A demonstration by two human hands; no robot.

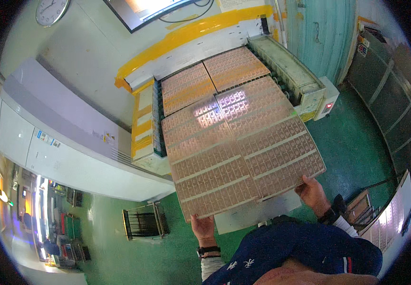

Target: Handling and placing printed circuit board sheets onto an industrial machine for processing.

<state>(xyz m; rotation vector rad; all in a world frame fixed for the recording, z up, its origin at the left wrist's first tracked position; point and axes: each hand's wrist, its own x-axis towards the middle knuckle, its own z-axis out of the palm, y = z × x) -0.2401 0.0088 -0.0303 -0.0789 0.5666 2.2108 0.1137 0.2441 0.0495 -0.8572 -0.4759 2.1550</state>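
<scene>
Two copper-coloured circuit board panels lie side by side, printed with rows of small repeated patterns and pale stripes. My left hand [203, 228] grips the near left corner of the left panel [210, 175], thumb at the edge and the fingers mostly hidden beneath. At the near right corner of the right panel [281, 156], my right hand [312, 194] is closed on the edge. The panels' far ends reach toward the machine's outlet, and light glares off them. Two more copper panels, a left one [186, 88] and a right one [236, 66], lie farther back between the machine's side rails.
The conveyor machine has a right rail housing [291, 66] and a yellow-taped left housing [143, 123]. A small control box [328, 99] sits at its right. A white cabinet [72, 137] stands left, a black rack [143, 222] on the green floor [105, 256]. Panels [391, 218] lean at lower right.
</scene>
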